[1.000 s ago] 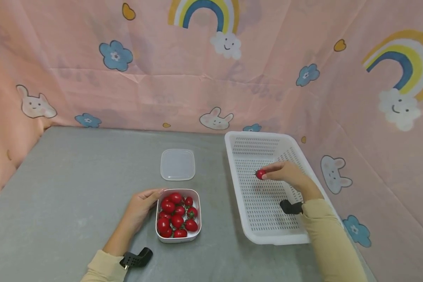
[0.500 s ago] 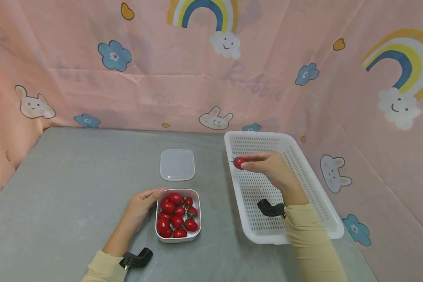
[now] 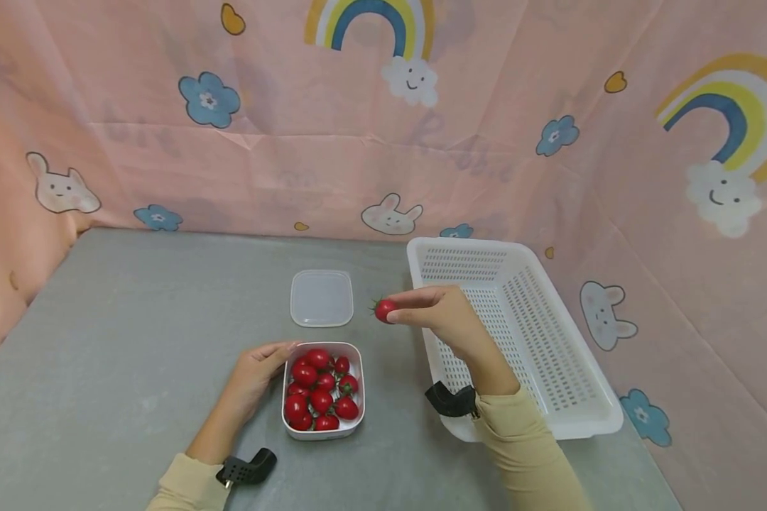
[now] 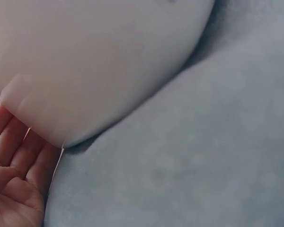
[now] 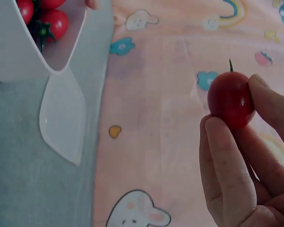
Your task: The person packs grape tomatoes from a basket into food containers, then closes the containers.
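My right hand (image 3: 455, 318) pinches a cherry tomato (image 3: 385, 310) between thumb and fingertips, held up between the basket and the clear lid. In the right wrist view that cherry tomato (image 5: 231, 100) is round and red, with a thin green stem tip. A square white box (image 3: 322, 434) holds several more cherry tomatoes (image 3: 322, 401), some with green tops. Against the box's left back corner rests my left hand (image 3: 256, 372), its fingers fairly straight. From the left wrist, the fingers (image 4: 14, 142) lie along the pale box wall (image 4: 99, 71).
A large white slotted basket (image 3: 569, 376) stands at the right, with my right forearm over its near left side. Behind the box lies the flat translucent lid (image 3: 322, 298). A pink printed cloth (image 3: 294, 163) bounds the grey table (image 3: 134, 341) at the back and sides.
My right hand has carried the cherry tomato leftward from over the basket, past its left rim. The left hand and the box have stayed in place.
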{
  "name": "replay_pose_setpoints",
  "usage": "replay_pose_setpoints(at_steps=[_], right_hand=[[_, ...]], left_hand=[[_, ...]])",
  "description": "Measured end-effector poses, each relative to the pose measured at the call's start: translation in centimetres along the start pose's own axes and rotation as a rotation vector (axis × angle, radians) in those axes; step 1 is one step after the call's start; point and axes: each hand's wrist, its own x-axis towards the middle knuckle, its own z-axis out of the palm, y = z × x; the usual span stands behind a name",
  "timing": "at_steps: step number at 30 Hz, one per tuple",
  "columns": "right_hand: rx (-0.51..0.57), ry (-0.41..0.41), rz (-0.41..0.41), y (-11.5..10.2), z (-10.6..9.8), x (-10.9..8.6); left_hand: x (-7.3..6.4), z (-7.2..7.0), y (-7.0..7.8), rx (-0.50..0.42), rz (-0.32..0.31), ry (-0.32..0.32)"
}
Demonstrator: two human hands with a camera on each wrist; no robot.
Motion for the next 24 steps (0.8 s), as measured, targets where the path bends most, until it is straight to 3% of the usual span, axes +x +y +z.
replay_pose_setpoints(at_steps=[4,15,24], right_hand=[[0.0,0.02,0.012,-0.6,1.3,-0.4],[0.0,-0.042,0.066,-1.0,4.2,-1.4],[-0.038,0.051,0.1,-1.0,6.4,-2.8]], left_hand=[[0.0,-0.1,0.0,0.002,0.005,-0.002],[-0.1,0.0,0.0,0.005,-0.007,0.0],[-0.1,0.0,0.1,0.022,-0.011,0.005]])
